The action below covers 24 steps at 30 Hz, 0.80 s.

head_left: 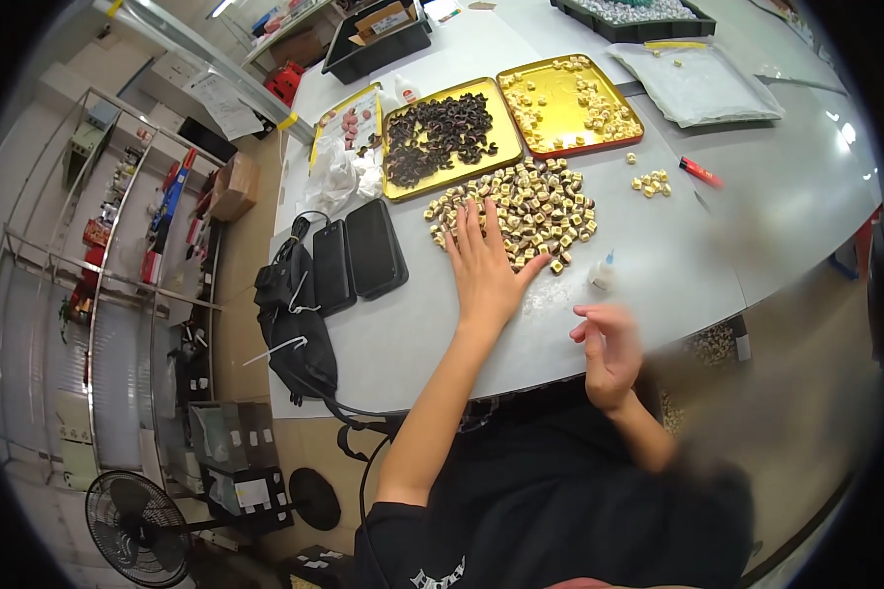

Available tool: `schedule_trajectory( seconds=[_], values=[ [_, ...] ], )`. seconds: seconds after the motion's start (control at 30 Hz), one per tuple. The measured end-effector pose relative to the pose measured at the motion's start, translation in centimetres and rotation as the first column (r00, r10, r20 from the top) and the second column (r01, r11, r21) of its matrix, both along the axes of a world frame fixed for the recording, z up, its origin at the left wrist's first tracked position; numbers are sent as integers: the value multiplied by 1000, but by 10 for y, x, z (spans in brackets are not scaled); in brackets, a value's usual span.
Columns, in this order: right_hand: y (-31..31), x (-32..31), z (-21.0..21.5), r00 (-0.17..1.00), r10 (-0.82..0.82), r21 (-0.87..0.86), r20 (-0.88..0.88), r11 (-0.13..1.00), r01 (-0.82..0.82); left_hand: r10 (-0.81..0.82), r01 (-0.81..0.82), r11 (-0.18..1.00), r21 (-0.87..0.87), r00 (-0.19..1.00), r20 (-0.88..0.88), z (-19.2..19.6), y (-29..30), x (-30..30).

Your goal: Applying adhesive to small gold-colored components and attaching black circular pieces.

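Note:
My left hand (486,275) lies with fingers spread on the near edge of a pile of small gold and dark cube-like pieces (550,211). Loosely curled, my right hand (614,353) is raised over the table's front edge; it is slightly blurred, and I see nothing held in it. Just beyond it stands a small clear bottle (601,272) with a blue tip. Behind the pile, a yellow tray (395,187) carries many dark curved pieces. Beside that, a red-rimmed yellow tray (560,150) has scattered gold pieces in it.
A few gold pieces (650,184) and a red marker-like stick (700,173) lie on the right. Black cases (375,250) and a black pouch (303,353) with cables occupy the left edge. A plastic bag (697,88) rests farther back. A fan (138,530) stands lower left.

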State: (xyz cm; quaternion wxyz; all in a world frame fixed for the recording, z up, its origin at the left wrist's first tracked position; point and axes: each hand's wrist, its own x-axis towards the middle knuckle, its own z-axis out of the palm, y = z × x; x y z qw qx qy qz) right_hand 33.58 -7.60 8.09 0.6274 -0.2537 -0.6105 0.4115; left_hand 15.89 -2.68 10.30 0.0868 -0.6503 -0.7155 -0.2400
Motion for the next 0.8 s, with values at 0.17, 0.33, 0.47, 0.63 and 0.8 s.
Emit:
schedule_trajectory(
  seconds=[0.17, 0.33, 0.47, 0.63, 0.8],
  values=[
    [20, 18, -3, 998, 62, 9, -31, 998, -62, 3, -7, 993, -115, 999, -38, 6, 24, 6],
    [42, 23, -10, 991, 102, 58, -82, 994, -97, 66, -89, 989, 121, 981, 183, 23, 87, -42],
    [45, 16, -8, 990, 132, 61, -51, 990, -128, 260, -269, 961, 56, 956, 136, 19, 148, -106],
    [54, 4, -6, 992, 128, 38, -21, 991, -127, 286, -290, 926, -241, 957, -54, 10, 214, -135],
    [65, -12, -6, 997, 77, 46, 17, 996, -77, 133, -134, 960, -244, 991, -24, 6, 279, -149]
  ],
)
